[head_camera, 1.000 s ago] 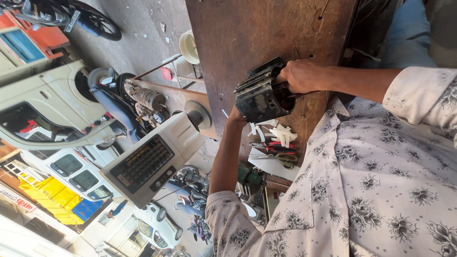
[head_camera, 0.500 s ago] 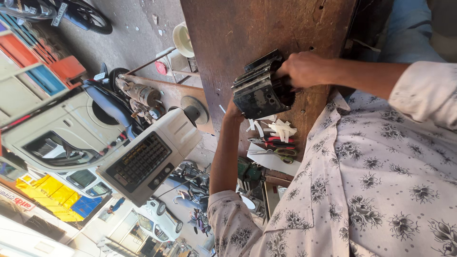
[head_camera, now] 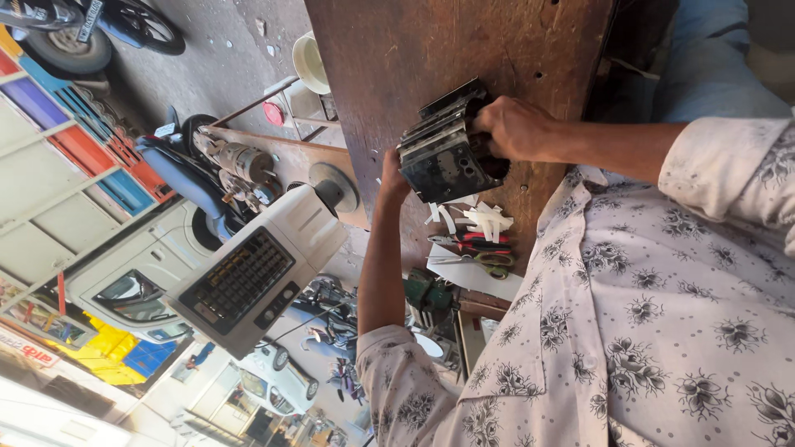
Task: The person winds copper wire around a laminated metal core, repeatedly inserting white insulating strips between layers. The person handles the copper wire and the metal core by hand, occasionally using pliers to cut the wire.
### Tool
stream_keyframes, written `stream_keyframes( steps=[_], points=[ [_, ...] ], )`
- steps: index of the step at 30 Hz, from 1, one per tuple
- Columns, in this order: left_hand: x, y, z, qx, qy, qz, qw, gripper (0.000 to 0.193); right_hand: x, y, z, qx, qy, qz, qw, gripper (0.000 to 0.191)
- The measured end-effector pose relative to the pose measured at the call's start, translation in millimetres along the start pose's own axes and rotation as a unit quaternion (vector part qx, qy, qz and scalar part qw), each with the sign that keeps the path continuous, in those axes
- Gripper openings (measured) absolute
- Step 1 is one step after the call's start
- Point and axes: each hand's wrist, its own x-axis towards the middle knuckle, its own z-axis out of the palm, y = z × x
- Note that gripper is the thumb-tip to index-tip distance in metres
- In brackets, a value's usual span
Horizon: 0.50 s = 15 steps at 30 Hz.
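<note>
We see a brown wooden table [head_camera: 464, 50] under both hands, and on it stands a black, finned metal block [head_camera: 447, 153], clamped between our fingers. Our right hand [head_camera: 517, 128] wraps its fingers over one end, while our left hand [head_camera: 393, 178] presses the opposite side. Just beyond the left fingers lie scissors [head_camera: 476, 259] and white scraps [head_camera: 484, 219].

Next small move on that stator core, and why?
Probably steady the stator core on the wooden bench with the left hand, freeing the right hand, which now grips its end. Cut white paper strips and scissors lie just beside it, within easy reach.
</note>
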Motion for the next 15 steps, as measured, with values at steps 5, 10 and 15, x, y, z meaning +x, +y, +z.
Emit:
stream_keyframes(
  steps=[5,10,15],
  points=[
    [-13,-13,4,-0.029,-0.016,0.034,0.999,0.02,-12,9,1,-0.014,0.092,-0.091,0.991,0.04],
    [-14,-4,8,-0.059,-0.073,0.026,0.995,0.048,-25,13,-7,-0.031,0.095,-0.051,0.994,0.036],
    [2,7,12,-0.007,-0.126,0.028,0.992,0.042,-23,9,-3,-0.091,0.074,-0.006,0.993,0.033]
  ],
)
